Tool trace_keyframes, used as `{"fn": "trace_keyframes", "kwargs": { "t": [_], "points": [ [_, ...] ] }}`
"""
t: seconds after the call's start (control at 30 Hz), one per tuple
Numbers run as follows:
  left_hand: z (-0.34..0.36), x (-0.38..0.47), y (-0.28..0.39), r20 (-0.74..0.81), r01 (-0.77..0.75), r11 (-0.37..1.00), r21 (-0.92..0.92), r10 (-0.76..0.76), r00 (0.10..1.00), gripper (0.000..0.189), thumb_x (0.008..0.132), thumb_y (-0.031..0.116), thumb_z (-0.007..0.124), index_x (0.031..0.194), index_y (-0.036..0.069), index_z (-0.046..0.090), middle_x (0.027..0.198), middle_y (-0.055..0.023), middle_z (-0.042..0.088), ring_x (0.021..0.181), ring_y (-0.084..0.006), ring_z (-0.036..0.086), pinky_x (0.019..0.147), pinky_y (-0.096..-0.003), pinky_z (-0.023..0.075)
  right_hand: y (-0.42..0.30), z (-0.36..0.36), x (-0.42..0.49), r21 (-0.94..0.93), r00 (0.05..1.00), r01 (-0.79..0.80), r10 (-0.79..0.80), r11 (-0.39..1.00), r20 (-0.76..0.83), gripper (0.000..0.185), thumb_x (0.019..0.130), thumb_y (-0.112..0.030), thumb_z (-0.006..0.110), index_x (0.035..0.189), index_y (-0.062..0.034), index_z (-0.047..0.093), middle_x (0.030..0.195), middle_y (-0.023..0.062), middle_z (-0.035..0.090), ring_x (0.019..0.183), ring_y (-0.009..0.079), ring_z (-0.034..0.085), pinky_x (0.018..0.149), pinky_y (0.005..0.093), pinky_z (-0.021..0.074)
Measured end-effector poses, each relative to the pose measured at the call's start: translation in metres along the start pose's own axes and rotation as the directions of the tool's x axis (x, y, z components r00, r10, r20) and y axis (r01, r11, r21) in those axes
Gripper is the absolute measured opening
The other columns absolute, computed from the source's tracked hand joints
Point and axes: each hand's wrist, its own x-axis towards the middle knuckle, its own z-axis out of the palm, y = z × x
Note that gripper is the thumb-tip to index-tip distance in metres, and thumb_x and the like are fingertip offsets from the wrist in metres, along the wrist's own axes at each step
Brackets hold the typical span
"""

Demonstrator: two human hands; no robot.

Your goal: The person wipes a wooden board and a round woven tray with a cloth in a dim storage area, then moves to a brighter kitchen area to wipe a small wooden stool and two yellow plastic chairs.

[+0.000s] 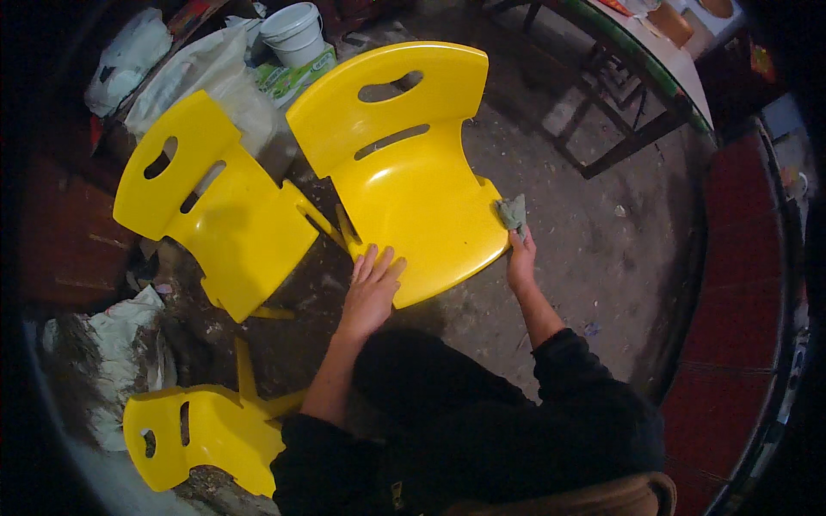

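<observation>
A yellow plastic chair (419, 213) stands right before me, with a handle hole and a slot in its backrest. My left hand (374, 293) rests on the front left corner of its seat, fingers slightly spread. In my right hand (521, 255) is a crumpled grey-green cloth (512, 213), touching the right edge of the same seat. Close by on the left is a second yellow chair (251, 238). A third yellow chair (213, 432) is at the lower left, partly hidden by my left sleeve.
A white plastic bucket (293, 35) sits on a green-and-white package (300, 76) beyond the chairs, beside a translucent plastic bag (200, 80). A table with a green edge (658, 61) stands at the upper right. Dark red panels (735, 258) run along the right. A dirty white sack (122, 342) lies left.
</observation>
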Motion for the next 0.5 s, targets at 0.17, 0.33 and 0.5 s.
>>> {"fn": "trace_keyframes", "kwargs": {
  "t": [0.17, 0.33, 0.5],
  "points": [
    [0.004, -0.002, -0.002, 0.015, 0.043, 0.999, 0.007, -0.043, 0.999, 0.040, 0.093, 0.010, 0.054, 0.134, 0.010, 0.052, 0.149, -0.0139, 0.039, 0.143, -0.0376, 0.024, 0.118, -0.0501, 0.0158, 0.027, 0.005, 0.024, 0.303, 0.857, -0.446, 0.500, 0.842, -0.127, 0.036, 0.092, -0.020, 0.056, 0.124, -0.0029, 0.056, 0.113, 0.0111, 0.063, 0.102, 0.0266, 0.061, 0.087, 0.0353, 0.0478],
    [-0.005, 0.001, -0.001, 0.058, 0.062, 0.998, 0.022, -0.063, 0.996, 0.042, 0.092, 0.012, 0.055, 0.134, 0.010, 0.052, 0.148, -0.0145, 0.041, 0.142, -0.0378, 0.025, 0.117, -0.0506, 0.0176, -0.047, 0.022, 0.060, 0.265, 0.873, -0.487, 0.465, 0.832, 0.146, 0.038, 0.092, -0.028, 0.056, 0.122, -0.0052, 0.059, 0.112, 0.0106, 0.065, 0.101, 0.0268, 0.062, 0.089, 0.0390, 0.0479],
    [-0.016, 0.031, 0.025, 0.325, 0.078, 0.975, 0.209, -0.145, 0.935, 0.049, 0.088, 0.017, 0.062, 0.134, 0.004, 0.050, 0.144, -0.0162, 0.044, 0.138, -0.0383, 0.032, 0.115, -0.0499, 0.0237, -0.117, 0.065, 0.068, -0.510, 0.953, 0.031, 0.127, 0.860, 0.273, 0.036, 0.090, -0.026, 0.056, 0.116, -0.0022, 0.063, 0.115, 0.0111, 0.064, 0.095, 0.0221, 0.063, 0.088, 0.0365, 0.0482]
  ]
}}
